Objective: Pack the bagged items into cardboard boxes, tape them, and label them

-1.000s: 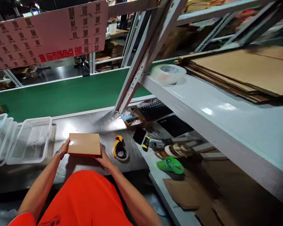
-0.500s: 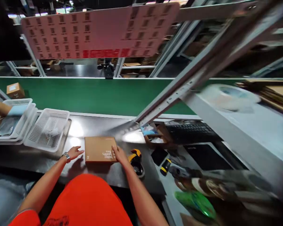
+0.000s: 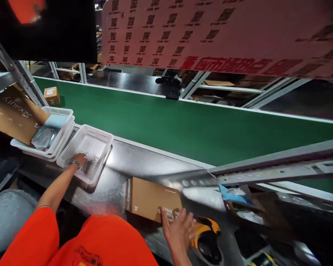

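A flat brown cardboard box (image 3: 151,197) lies on the shiny metal worktop (image 3: 119,173) in front of me. My right hand (image 3: 178,228) rests on the box's near right corner with its fingers spread. My left hand (image 3: 80,159), with a watch on the wrist, reaches into a white mesh basket (image 3: 96,136) to the left. Its fingers curl on a small white item (image 3: 90,156) on the basket's floor.
A yellow-and-black tape dispenser (image 3: 208,240) sits just right of my right hand. Stacked white baskets (image 3: 57,112) with packets stand further left, beside printed cardboard (image 3: 11,114). A green conveyor belt (image 3: 183,125) carries a small box (image 3: 51,95). A metal post (image 3: 266,168) crosses at right.
My view has swung left. My left hand left the box's edge and went into the mesh basket. My right hand stayed on the box's near right corner.
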